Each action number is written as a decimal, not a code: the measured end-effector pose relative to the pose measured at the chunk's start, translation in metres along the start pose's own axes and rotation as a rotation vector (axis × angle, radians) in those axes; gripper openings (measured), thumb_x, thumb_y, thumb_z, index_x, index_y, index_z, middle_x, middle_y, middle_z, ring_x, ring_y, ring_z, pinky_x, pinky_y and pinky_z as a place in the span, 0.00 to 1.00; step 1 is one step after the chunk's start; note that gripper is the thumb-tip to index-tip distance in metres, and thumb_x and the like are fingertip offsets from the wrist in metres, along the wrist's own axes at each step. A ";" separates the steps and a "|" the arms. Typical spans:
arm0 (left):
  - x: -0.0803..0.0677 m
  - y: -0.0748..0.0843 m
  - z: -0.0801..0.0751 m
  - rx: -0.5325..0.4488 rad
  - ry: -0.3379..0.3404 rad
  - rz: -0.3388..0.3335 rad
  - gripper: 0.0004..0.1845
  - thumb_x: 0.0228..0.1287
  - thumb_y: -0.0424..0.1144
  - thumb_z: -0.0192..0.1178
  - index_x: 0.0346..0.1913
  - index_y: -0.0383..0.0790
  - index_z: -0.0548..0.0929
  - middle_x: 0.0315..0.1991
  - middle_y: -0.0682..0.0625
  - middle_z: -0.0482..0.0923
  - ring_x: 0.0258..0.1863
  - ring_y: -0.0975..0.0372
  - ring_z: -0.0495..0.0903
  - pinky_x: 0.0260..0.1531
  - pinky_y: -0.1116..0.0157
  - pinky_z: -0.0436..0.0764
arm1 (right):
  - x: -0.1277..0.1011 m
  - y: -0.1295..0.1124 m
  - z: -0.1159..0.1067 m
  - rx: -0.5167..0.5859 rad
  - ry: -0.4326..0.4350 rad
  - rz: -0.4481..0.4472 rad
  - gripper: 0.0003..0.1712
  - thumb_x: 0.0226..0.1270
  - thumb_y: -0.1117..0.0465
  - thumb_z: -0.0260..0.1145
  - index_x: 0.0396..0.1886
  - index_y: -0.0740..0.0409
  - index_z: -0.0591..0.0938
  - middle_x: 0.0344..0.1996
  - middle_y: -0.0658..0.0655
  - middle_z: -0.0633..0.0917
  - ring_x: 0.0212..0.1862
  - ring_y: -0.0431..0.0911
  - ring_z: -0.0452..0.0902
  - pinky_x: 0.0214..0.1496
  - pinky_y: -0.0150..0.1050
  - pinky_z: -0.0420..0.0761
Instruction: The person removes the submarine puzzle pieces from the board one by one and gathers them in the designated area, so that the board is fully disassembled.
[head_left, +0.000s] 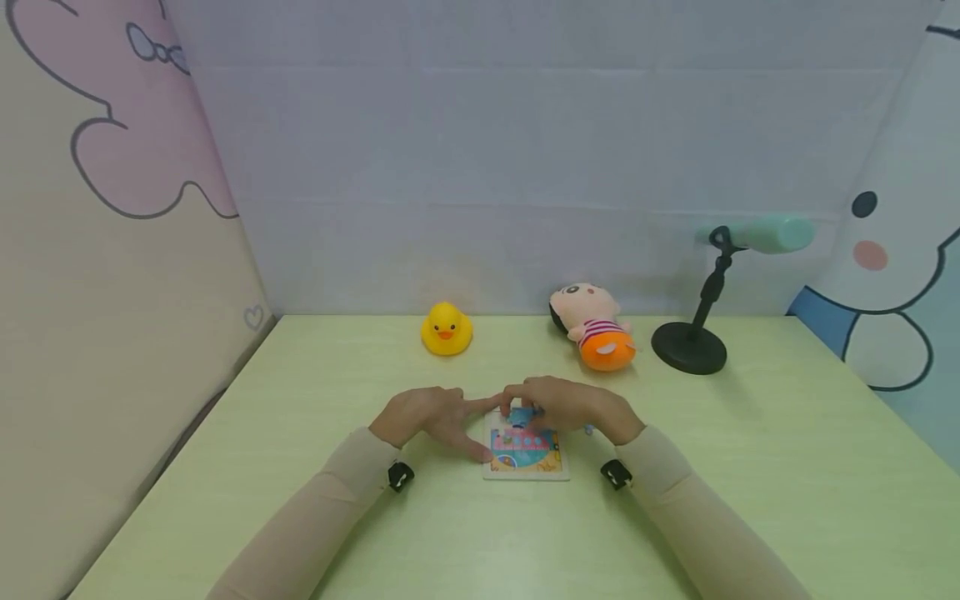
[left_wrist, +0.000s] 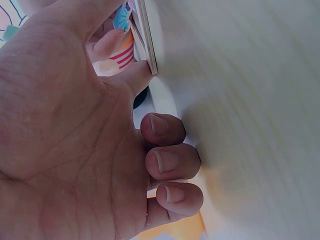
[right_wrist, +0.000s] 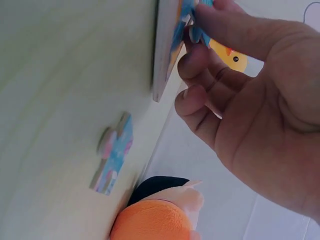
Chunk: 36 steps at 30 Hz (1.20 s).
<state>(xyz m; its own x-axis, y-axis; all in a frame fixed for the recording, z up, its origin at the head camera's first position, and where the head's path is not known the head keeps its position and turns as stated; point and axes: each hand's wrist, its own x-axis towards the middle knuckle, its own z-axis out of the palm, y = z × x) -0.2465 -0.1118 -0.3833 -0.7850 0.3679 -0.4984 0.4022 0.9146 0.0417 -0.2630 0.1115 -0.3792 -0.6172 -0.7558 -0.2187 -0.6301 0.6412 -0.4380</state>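
Puzzle board (head_left: 527, 454): we see it flat on the green table (head_left: 750, 467), near the middle, between both wrists.
Left hand (head_left: 427, 417): we steady the board's left edge with thumb and forefinger; the other fingers (left_wrist: 165, 160) are curled, gripping nothing.
Right hand (head_left: 562, 404): we pinch a blue puzzle piece (right_wrist: 192, 20) over the board's far edge.
Loose piece (right_wrist: 114, 160): lies on the table just right of the board.
Far side: yellow duck (head_left: 446, 329), plush doll (head_left: 596, 329), black stand (head_left: 693, 333) further right.
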 end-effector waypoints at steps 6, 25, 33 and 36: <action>-0.001 0.000 0.001 -0.007 0.003 0.000 0.50 0.53 0.78 0.57 0.77 0.79 0.46 0.62 0.44 0.73 0.48 0.54 0.76 0.49 0.48 0.76 | -0.002 0.000 -0.001 0.007 0.031 -0.018 0.17 0.73 0.71 0.60 0.52 0.44 0.79 0.41 0.51 0.81 0.41 0.45 0.75 0.46 0.40 0.77; -0.001 0.000 0.000 -0.010 -0.009 -0.007 0.51 0.51 0.80 0.56 0.77 0.81 0.45 0.62 0.45 0.72 0.47 0.54 0.75 0.48 0.49 0.77 | -0.010 0.008 -0.012 0.044 0.063 -0.090 0.14 0.73 0.71 0.59 0.51 0.50 0.78 0.40 0.53 0.83 0.37 0.46 0.77 0.43 0.37 0.78; 0.001 0.000 0.000 -0.003 0.001 0.004 0.51 0.51 0.81 0.55 0.77 0.80 0.46 0.65 0.44 0.71 0.49 0.55 0.75 0.49 0.49 0.76 | -0.016 0.013 -0.018 0.048 0.050 -0.031 0.13 0.73 0.68 0.62 0.51 0.49 0.78 0.40 0.51 0.83 0.37 0.45 0.77 0.43 0.37 0.79; 0.001 -0.001 0.001 -0.002 0.003 0.004 0.50 0.51 0.81 0.55 0.77 0.81 0.47 0.65 0.44 0.71 0.50 0.55 0.75 0.48 0.50 0.76 | -0.018 0.015 -0.020 0.048 0.049 -0.026 0.11 0.72 0.68 0.63 0.50 0.50 0.79 0.37 0.49 0.82 0.35 0.44 0.77 0.44 0.37 0.79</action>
<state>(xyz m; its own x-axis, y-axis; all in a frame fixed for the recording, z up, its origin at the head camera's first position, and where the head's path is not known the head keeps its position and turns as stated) -0.2472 -0.1122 -0.3842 -0.7848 0.3724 -0.4953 0.4045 0.9134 0.0458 -0.2711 0.1371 -0.3644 -0.6237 -0.7642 -0.1645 -0.6236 0.6133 -0.4848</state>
